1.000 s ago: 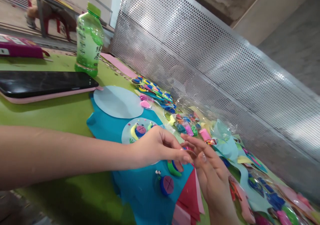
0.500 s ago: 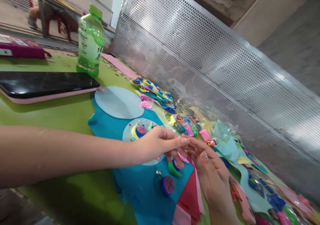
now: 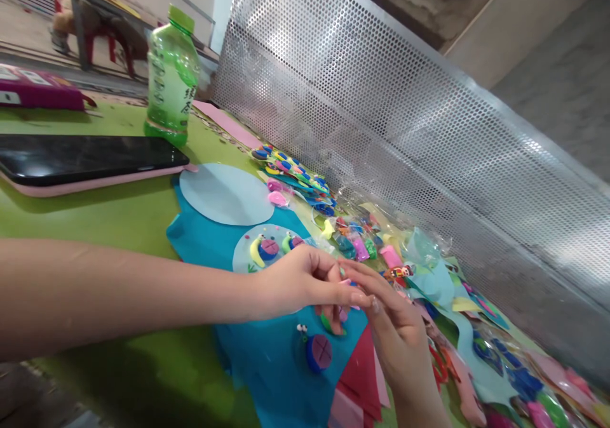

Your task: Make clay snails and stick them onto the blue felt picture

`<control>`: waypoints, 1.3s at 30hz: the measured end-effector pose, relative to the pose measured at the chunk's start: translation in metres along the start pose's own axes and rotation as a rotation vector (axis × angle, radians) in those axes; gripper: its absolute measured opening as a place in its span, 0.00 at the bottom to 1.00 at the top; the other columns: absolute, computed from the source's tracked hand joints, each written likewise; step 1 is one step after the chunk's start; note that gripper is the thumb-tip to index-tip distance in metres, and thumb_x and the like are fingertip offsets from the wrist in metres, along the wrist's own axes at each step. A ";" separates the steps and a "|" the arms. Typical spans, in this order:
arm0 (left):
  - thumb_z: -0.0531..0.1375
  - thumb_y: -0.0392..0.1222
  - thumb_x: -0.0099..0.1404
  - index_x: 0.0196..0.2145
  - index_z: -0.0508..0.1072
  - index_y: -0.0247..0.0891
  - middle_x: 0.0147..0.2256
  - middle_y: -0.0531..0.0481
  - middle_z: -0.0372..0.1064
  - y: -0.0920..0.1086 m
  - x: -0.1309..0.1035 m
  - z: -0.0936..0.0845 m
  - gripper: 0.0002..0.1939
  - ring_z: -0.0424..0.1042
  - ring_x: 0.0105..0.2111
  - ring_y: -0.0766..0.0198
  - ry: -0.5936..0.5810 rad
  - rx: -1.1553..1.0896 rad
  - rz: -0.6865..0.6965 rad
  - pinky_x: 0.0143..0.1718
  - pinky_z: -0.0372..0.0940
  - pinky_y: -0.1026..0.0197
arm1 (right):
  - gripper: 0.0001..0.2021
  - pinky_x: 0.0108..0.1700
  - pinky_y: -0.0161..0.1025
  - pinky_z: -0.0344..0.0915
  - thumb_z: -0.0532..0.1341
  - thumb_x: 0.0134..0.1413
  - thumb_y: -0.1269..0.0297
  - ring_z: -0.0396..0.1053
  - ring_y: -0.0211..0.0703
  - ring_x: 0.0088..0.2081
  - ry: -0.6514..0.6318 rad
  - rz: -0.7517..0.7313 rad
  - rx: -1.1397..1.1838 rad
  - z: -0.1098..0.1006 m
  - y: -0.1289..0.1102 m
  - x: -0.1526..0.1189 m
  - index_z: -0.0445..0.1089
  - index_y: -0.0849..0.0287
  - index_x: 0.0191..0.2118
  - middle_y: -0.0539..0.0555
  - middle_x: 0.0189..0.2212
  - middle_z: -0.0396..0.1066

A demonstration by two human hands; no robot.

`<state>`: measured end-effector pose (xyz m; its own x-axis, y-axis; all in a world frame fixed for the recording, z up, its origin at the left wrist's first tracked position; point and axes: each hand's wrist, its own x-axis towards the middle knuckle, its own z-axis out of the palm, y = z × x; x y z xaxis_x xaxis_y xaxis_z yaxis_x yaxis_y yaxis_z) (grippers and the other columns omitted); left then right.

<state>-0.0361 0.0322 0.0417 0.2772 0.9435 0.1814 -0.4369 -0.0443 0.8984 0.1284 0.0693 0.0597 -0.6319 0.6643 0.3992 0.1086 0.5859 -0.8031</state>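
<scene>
My left hand (image 3: 309, 282) reaches in from the left, its fingers curled and pinched together. From the lower right my right hand (image 3: 393, 314) meets it, thumb and fingers pressed near the left fingertips. Whatever lies between the fingers is too small or hidden to make out. Under the hands is a blue sheet (image 3: 267, 364) bearing a clay snail (image 3: 319, 352) with a purple, cross-marked shell and white eyes. Another green and purple clay piece (image 3: 332, 324) is partly covered by my left fingers. Behind, a pale round disc (image 3: 245, 250) carries clay snails.
A pale blue oval (image 3: 226, 194) lies beyond the sheet. At the left are a phone (image 3: 90, 158), a green bottle (image 3: 172, 79) and a purple box (image 3: 40, 90). Wrapped clay (image 3: 359, 247) and cut sheets spread right, along a perforated metal panel (image 3: 381, 98).
My left fingers have curled in more, and the thumb has moved slightly down and right. My right fingers have bent and closed toward the left fingertips.
</scene>
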 end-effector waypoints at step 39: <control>0.54 0.57 0.58 0.27 0.72 0.33 0.26 0.47 0.73 0.000 -0.005 0.009 0.22 0.71 0.26 0.64 0.018 0.152 -0.009 0.30 0.66 0.63 | 0.12 0.45 0.44 0.65 0.62 0.48 0.73 0.68 0.44 0.43 0.245 -0.277 -0.392 0.007 0.002 -0.001 0.72 0.50 0.39 0.51 0.40 0.71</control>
<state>-0.0301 0.0248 0.0443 0.2644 0.9499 0.1665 -0.2995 -0.0832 0.9505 0.1238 0.0662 0.0540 -0.4848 0.5220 0.7017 0.2718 0.8526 -0.4464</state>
